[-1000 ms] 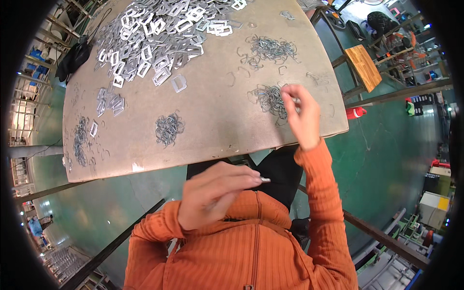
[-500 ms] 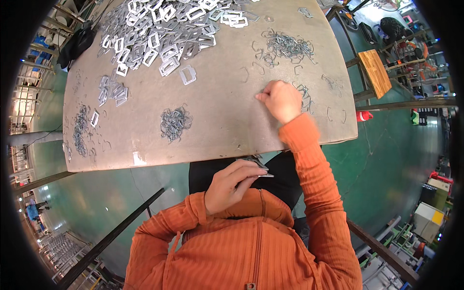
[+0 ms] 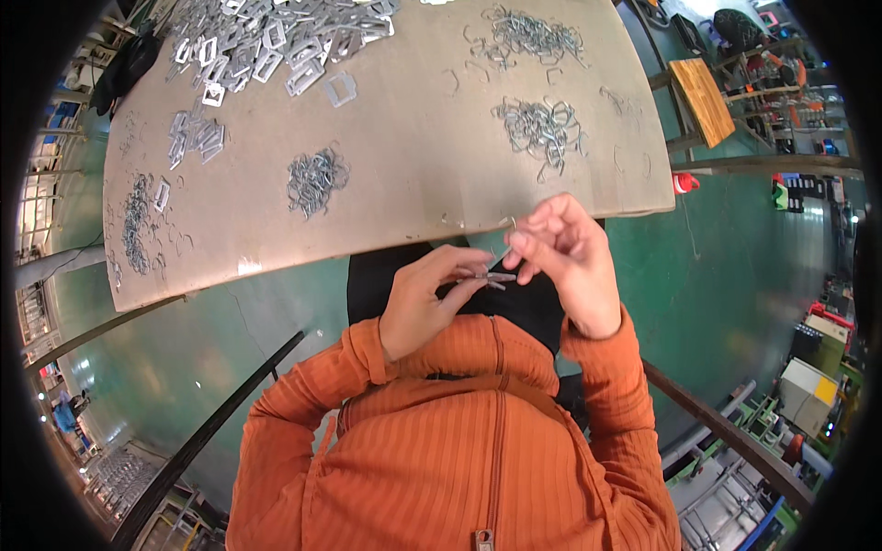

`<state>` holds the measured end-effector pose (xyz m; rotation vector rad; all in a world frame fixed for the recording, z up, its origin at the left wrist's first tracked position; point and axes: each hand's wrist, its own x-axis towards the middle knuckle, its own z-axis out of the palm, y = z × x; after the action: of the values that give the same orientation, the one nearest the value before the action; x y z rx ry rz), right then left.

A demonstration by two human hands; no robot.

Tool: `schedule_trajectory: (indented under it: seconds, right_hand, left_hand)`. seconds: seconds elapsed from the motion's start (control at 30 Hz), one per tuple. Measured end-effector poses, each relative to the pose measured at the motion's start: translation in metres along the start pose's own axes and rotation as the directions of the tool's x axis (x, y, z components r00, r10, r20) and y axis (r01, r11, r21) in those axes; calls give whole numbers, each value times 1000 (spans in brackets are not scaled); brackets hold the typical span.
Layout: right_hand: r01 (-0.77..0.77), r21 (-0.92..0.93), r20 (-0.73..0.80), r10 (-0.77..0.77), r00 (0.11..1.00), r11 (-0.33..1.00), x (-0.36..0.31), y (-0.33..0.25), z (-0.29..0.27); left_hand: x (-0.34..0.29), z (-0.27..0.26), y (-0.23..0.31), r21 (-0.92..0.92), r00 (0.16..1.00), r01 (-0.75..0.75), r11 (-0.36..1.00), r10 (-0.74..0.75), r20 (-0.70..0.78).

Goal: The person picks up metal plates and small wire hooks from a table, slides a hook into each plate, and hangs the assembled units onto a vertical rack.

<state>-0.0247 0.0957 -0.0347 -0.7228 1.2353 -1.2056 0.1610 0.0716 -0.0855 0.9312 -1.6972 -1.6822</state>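
Metal frame piece (image 3: 491, 275) sits pinched in left hand (image 3: 424, 303) fingertips, over lap, off the table (image 3: 413, 184) edge. Right hand (image 3: 565, 257) pinches bent wire clip (image 3: 508, 230) against it. Risk: small parts, fingertip hold only; misaligned push likely drops clip to floor.

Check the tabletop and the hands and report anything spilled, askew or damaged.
Nothing looks damaged. The flat metal buckles and wire clip piles lie in loose heaps, with stray clips strewn between them on the table. The left hand pinches a flat metal piece and the right hand holds a wire clip against it.
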Motion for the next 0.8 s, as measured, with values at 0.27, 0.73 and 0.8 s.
schedule_trajectory:
  seconds: [0.27,0.73,0.8]
  right_hand:
    - [29,37,-141,-24,990,999,-43,15,10]
    - [418,-337,-134,-483,865,843,-59,26,21]
    - [441,-369,-125,-514,849,818,-61,26,21]
  left_hand:
    - [-4,8,7,-2,995,-74,997,74,-67]
    - [40,-50,2,628,890,-330,705,453,-42]
    - [87,-88,-11,774,873,-70,629,414,-258]
